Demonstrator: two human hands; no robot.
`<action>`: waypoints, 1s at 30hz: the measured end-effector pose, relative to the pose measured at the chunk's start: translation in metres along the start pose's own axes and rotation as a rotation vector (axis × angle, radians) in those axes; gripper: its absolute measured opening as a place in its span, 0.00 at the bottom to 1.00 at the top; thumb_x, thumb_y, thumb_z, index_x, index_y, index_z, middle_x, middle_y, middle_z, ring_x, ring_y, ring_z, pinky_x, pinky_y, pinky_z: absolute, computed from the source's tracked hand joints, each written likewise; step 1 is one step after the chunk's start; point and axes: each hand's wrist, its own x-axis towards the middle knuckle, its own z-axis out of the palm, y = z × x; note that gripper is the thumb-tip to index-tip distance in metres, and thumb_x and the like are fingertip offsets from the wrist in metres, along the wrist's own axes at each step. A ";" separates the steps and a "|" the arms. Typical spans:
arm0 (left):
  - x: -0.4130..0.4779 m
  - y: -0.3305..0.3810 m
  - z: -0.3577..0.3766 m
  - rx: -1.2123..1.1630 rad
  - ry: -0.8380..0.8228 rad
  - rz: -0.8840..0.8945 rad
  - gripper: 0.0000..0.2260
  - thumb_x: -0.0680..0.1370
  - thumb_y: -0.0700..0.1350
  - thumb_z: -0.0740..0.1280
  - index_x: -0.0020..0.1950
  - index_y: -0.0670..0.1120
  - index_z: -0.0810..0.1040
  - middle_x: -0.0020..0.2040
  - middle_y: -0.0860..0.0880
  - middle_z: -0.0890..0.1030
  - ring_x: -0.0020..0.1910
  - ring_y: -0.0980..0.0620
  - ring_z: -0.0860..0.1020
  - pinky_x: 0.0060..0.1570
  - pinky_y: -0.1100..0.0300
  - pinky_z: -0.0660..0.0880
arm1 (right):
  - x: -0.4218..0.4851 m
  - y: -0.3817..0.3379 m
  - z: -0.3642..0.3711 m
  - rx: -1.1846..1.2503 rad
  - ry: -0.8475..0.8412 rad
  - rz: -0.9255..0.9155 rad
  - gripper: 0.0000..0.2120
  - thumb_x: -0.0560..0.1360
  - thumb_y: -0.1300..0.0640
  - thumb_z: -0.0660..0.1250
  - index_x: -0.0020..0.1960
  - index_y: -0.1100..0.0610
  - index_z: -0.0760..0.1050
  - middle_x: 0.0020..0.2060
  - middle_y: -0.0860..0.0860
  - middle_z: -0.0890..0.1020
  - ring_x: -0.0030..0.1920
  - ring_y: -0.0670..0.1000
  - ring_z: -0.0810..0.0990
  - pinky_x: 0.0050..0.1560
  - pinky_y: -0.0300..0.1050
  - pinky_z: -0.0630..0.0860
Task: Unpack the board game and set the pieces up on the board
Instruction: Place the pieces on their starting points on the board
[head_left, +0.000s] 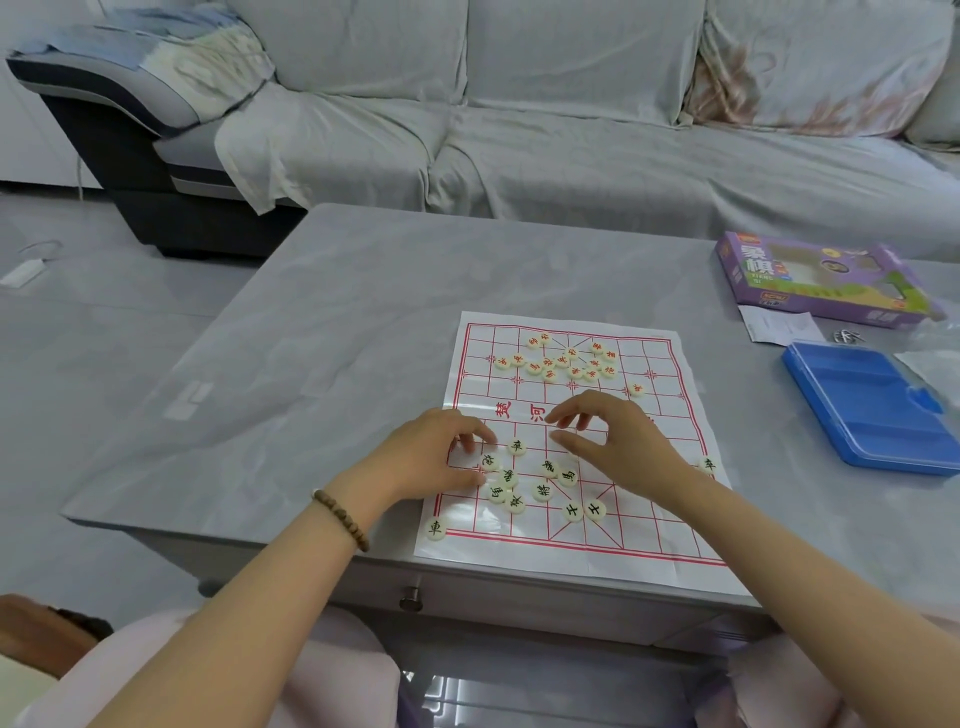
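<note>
Head view: the right hand (613, 441) hovers mid-board in a loose claw. Grid shows through the gap between thumb and fingers, so I'd call it empty. The left hand (441, 452) has its fingertips tucked down on the sheet next to the black pieces (543, 491), and I can't tell if it's pinching one or just touching the board (519, 535).

Why the layout looks like this, as far as I can judge: the blacks are heaped on the near half and the reds (561, 361) on the far half, so they're sorted by colour and ready to go to their spots. None of the heap sits lined up on the grid yet. One red stray (636, 388) lies apart from its pile. Two black chariots (435, 528) sit at the near left and right edges, maybe parked by their corners on purpose.

The board is a thin folded sheet, so the creases could let it slide or lift.

Off to the right on the table (337, 322) are the blue tray (872, 405) and the box (821, 280), both out of the way. Unpacking looks done.
</note>
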 end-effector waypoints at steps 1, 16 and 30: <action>0.001 0.001 0.001 0.000 0.004 0.006 0.15 0.73 0.54 0.70 0.58 0.58 0.75 0.51 0.58 0.73 0.52 0.58 0.71 0.51 0.64 0.69 | 0.000 0.000 0.001 -0.003 -0.003 -0.001 0.07 0.74 0.53 0.68 0.52 0.46 0.77 0.48 0.43 0.79 0.45 0.40 0.75 0.46 0.27 0.68; -0.003 -0.005 -0.006 -0.027 0.008 -0.016 0.10 0.71 0.53 0.72 0.51 0.56 0.77 0.48 0.60 0.73 0.46 0.58 0.71 0.43 0.68 0.67 | -0.001 -0.001 0.001 0.006 -0.010 -0.006 0.07 0.74 0.53 0.68 0.50 0.44 0.75 0.47 0.42 0.78 0.45 0.40 0.75 0.46 0.28 0.68; -0.004 -0.004 -0.003 -0.007 0.018 -0.006 0.13 0.70 0.55 0.72 0.53 0.54 0.78 0.49 0.58 0.74 0.45 0.60 0.71 0.43 0.67 0.68 | -0.008 0.004 -0.010 0.002 0.000 0.013 0.07 0.74 0.54 0.68 0.52 0.46 0.76 0.48 0.42 0.78 0.45 0.39 0.74 0.46 0.27 0.67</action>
